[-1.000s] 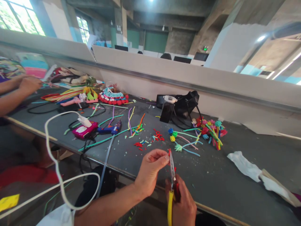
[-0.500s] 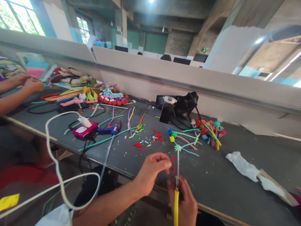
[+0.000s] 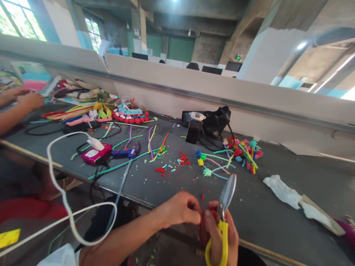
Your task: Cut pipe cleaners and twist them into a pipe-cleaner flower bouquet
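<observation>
My right hand [image 3: 224, 240] is closed around scissors with yellow handles [image 3: 225, 244]. Their broad metal blades [image 3: 229, 190] point up and away from me, pressed together. Something red and fuzzy [image 3: 204, 226], partly hidden, lies at the fingers of that hand, in the narrow space between my hands. Just left of it, my left hand [image 3: 183, 210] is closed in a pinch, its fingertips touching or nearly touching the red material. What the pinch holds is hidden. Beyond my hands is a small red piece [image 3: 203, 197], with red clippings [image 3: 184, 159] farther back on the dark table [image 3: 255, 210].
Pom-pom-tipped pipe cleaners [image 3: 207, 172] and a colourful flower bunch [image 3: 246, 151] lie ahead. A phone [image 3: 193, 131] leans before a black bag [image 3: 217, 122]. Leftward are a blue glue gun [image 3: 127, 151], a magenta box [image 3: 96, 153], a looping white cable [image 3: 65, 195] and another person's hands [image 3: 30, 99].
The scissors have turned from edge-on to showing their broad side, tilting right. My left hand has lowered slightly towards my right hand. The whole view has shifted a little.
</observation>
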Available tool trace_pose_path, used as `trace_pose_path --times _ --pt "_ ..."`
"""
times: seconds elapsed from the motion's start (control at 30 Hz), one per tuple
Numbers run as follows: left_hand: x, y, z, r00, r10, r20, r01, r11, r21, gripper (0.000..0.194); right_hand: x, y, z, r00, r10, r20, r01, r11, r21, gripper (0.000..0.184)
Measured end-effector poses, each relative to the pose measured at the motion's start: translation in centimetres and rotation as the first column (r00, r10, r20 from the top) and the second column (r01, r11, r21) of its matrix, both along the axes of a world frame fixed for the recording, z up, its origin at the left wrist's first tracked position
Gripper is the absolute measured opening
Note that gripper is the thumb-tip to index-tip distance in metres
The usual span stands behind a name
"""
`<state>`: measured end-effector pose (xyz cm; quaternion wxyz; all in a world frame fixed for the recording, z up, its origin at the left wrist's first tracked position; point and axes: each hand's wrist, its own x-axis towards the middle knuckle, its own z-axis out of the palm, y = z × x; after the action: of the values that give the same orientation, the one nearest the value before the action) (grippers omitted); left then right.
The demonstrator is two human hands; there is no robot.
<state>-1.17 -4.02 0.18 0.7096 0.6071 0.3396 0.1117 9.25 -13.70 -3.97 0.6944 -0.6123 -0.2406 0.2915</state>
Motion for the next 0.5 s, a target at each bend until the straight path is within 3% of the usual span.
trace_pose_path --times 0.1,0.2,0.3,0.5 --pt "-0.3 0.8 0.8 0.989 0.103 0.105 -0.087 0.985 -0.149 0.010 0.5 -0.1 0.9 0.988 0.042 -0.151 -0.044 0.999 -0.008 0.043" --pt "-0.2 1.2 1.2 0.949 0.207 0.236 -0.135 0.948 -0.289 0.012 0.7 -0.1 1.3 0.988 0.064 -0.139 -0.062 0.998 0.022 0.044" --pt "0.1 0.9 0.8 0.956 0.185 0.228 -0.100 0.935 -0.339 0.010 0.4 -0.1 1.3 0.994 0.061 -0.094 -0.055 0.996 0.071 0.049" --pt "0.6 -0.2 -0.7 0.989 0.083 0.121 -0.044 0.954 -0.295 0.009 0.4 -0.1 1.2 0.998 0.027 -0.064 -0.022 0.997 0.070 0.050"
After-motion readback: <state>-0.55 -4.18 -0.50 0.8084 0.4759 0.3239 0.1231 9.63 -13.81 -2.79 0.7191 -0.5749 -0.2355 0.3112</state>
